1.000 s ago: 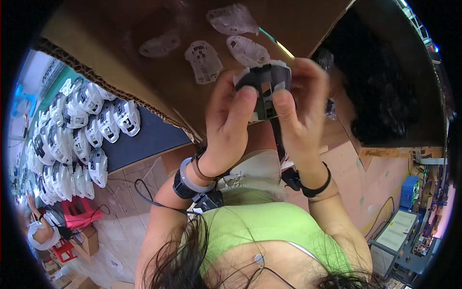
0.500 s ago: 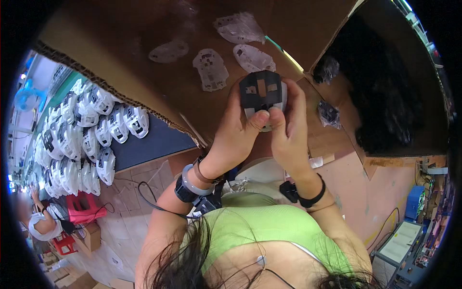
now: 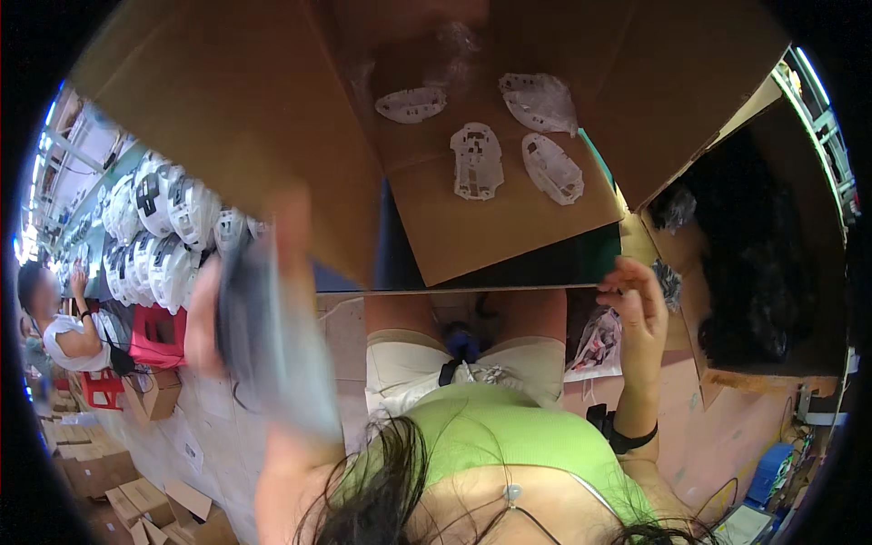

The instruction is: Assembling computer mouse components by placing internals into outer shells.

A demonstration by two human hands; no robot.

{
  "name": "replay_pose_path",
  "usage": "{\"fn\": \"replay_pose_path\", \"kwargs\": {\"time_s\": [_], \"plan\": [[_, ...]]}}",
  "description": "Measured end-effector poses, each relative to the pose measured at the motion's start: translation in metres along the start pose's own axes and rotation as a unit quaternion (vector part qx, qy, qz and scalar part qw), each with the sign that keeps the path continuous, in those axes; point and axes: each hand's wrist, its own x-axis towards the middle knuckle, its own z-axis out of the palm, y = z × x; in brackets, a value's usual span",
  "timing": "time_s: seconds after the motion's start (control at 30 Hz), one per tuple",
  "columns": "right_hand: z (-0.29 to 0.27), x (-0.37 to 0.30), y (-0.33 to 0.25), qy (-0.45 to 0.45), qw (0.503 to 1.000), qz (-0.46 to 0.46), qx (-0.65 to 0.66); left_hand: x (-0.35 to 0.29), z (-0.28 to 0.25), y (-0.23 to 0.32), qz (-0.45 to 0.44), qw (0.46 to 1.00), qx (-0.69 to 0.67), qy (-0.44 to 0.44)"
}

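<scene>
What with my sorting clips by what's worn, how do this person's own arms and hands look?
The left hand and right hand wear no gloves, and the arms show no long sleeves. A black strap with a chunky black piece is on the right wrist. The left wrist is lost in blur, so anything there can't be told.

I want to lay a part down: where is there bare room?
Bare cardboard lies between the four white shells and the dark tabletop; a narrow strip of that tabletop is free too. Crowded: the stacked shells at left and the dark heap at right.
</scene>
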Motion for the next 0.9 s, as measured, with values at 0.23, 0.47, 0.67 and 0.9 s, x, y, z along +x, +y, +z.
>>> {"fn": "replay_pose_path", "kwargs": {"time_s": [0.23,0.47,0.67,0.9], "plan": [[-0.002,0.004,0.022,0.027,0.990,0.064,-0.125,0.067,-0.042,0.036,0.262,0.963,0.057,0.015],[0.008,0.016,0.013,0.071,0.972,-0.008,-0.222,0.299,-0.103,-0.197,0.323,0.571,0.724,-0.212],[0.002,0.000,0.003,0.015,0.976,-0.069,-0.205,0.423,-0.256,-0.188,-0.177,0.563,0.807,0.012],[-0.050,0.060,-0.018,0.218,0.905,-0.140,-0.337,0.224,-0.066,-0.140,0.063,0.931,0.357,-0.045]]}}
